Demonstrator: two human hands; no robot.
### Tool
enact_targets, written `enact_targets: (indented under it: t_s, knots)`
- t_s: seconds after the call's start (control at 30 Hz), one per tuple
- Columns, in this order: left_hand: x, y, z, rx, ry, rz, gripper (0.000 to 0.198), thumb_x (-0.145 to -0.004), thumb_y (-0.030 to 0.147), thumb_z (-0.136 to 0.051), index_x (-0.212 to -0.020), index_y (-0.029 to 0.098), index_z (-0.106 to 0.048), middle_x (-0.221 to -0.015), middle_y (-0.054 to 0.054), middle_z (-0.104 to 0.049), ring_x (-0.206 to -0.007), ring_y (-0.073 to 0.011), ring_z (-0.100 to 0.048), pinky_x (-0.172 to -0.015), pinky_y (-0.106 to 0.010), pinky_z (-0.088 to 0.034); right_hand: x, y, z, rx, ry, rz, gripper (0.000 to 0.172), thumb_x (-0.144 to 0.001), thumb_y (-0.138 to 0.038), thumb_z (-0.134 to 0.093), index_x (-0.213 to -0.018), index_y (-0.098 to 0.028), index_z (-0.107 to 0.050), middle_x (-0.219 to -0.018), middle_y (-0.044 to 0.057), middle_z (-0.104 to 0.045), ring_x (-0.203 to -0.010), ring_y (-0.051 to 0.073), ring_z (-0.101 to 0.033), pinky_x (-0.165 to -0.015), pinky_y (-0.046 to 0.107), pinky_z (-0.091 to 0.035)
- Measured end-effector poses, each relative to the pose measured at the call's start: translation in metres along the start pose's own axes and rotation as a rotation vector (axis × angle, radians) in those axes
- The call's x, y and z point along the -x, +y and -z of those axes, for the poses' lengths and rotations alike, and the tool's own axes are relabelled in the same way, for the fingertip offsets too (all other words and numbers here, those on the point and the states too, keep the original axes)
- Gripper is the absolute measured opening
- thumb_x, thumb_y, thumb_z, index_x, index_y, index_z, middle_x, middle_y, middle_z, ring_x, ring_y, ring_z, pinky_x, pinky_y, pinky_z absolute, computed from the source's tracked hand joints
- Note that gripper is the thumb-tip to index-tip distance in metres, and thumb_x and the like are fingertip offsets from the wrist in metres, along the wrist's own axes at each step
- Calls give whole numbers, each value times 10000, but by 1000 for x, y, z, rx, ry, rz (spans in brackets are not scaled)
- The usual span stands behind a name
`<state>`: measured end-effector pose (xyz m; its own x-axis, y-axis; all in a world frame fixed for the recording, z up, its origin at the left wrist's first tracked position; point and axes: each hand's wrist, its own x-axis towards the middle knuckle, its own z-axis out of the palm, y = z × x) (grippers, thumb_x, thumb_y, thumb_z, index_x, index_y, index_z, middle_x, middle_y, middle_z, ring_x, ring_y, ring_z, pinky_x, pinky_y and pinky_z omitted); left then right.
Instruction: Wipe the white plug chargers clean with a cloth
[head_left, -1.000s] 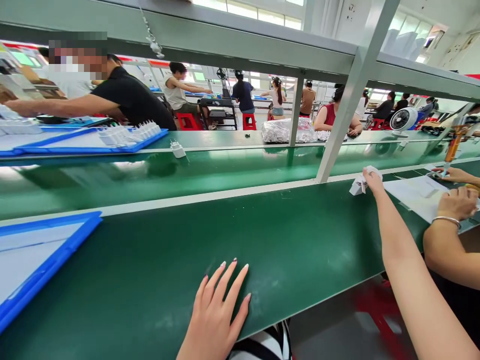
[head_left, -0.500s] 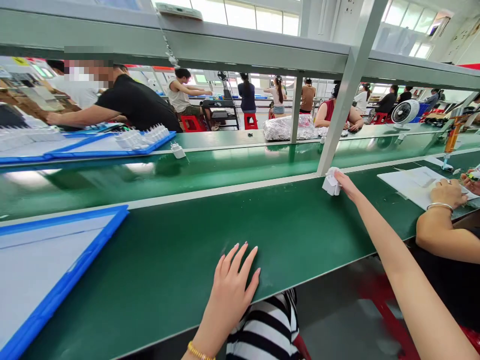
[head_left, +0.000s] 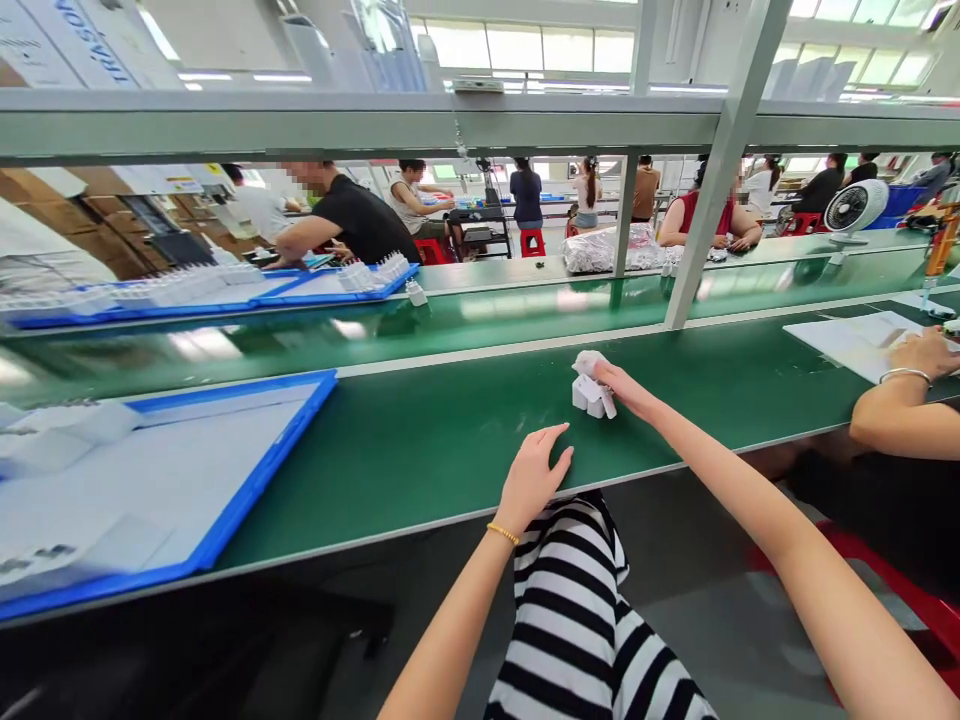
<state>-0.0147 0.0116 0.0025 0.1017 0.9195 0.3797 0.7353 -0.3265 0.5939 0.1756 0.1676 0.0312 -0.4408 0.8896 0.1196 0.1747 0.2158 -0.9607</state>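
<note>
My right hand is closed around a crumpled white cloth and a few white blocks that look like plug adapters. The blocks hang at or just above the green bench top; whether they touch it I cannot tell. Just to the left and nearer the edge, my left hand is open and empty, its fingers stretched toward the blocks. A blue-edged tray lies on the left of the bench, with blurred white pieces in it.
Across the belt stand blue trays of white plug adapters, with a single adapter beside them. A grey post rises from the bench. To my right, a co-worker's arm rests by a white board. A fan stands farther back.
My right hand has brought the cloth and white blocks leftward and closer, away from the post. My left hand has reached forward toward them. The view has turned left, showing more of the near tray.
</note>
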Motion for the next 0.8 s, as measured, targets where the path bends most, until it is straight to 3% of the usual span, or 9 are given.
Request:
enact_targets:
  t_s: [0.13, 0.2, 0.27, 0.4, 0.47, 0.53, 0.63, 0.8]
  knots:
    - [-4, 0, 1, 115, 77, 114, 349, -908, 246, -552, -1249, 178, -575, -1246, -103, -660, -1160, -239, -610, -1035, -425, -473, 10, -17, -43, -89, -149, 47, 641, -854, -736, -453, -1241, -247, -604, -1147, 44, -678, -986, 211, -624, -840, 309, -485]
    - [-5, 0, 1, 158, 111, 154, 322, -896, 219, -554, -1212, 168, -592, -1198, -103, -683, -1100, -236, -640, -995, -413, -495, 13, -27, -53, -14, -132, 108, 648, -851, -752, -431, -1186, -231, -623, -1120, 52, -675, -1001, 225, -610, -876, 334, -474]
    - [-6, 0, 2, 196, 114, 176, 317, -889, 212, -559, -1201, 172, -597, -1168, -92, -698, -1045, -228, -660, -957, -400, -513, 20, -34, -56, 126, -27, 185, 669, -844, -778, -394, -1105, -213, -639, -1096, 65, -670, -1026, 242, -587, -924, 369, -450]
    - [-5, 1, 3, 194, 81, 165, 378, -882, 248, -579, -1256, 196, -575, -1222, -77, -681, -1032, -233, -668, -917, -391, -524, 51, -39, -43, 392, 362, 304, 679, -885, -760, -274, -1110, -209, -599, -1189, 106, -631, -1112, 259, -540, -994, 409, -392]
    - [-4, 2, 3, 165, 73, 141, 411, -882, 268, -581, -1288, 208, -563, -1249, -76, -667, -1034, -234, -668, -908, -386, -527, 74, -37, -39, 535, 506, 237, 640, -924, -708, -220, -1073, -212, -595, -1178, 124, -626, -1109, 265, -539, -958, 404, -404]
    - [-4, 2, 3, 148, 69, 111, 425, -879, 270, -584, -1301, 219, -562, -1262, -70, -660, -1035, -229, -667, -913, -377, -526, 94, -35, -40, 712, 530, 87, 590, -955, -651, -196, -969, -217, -596, -1079, 125, -643, -1043, 269, -558, -860, 381, -429]
    - [-3, 2, 3, 152, 76, 80, 397, -879, 254, -583, -1275, 225, -589, -1247, -60, -668, -1027, -214, -669, -930, -358, -522, 110, -39, -53, 879, 420, -97, 529, -988, -574, -192, -886, -224, -576, -977, 102, -654, -941, 252, -585, -716, 321, -412]
    - [-3, 2, 3, 64, 71, 88, 331, -888, 235, -568, -1208, 190, -643, -1155, -85, -708, -1036, -230, -667, -957, -373, -510, 106, -52, -82, 858, 304, -220, 451, -1006, -528, -228, -988, -242, -576, -992, 64, -677, -891, 217, -616, -645, 269, -366]
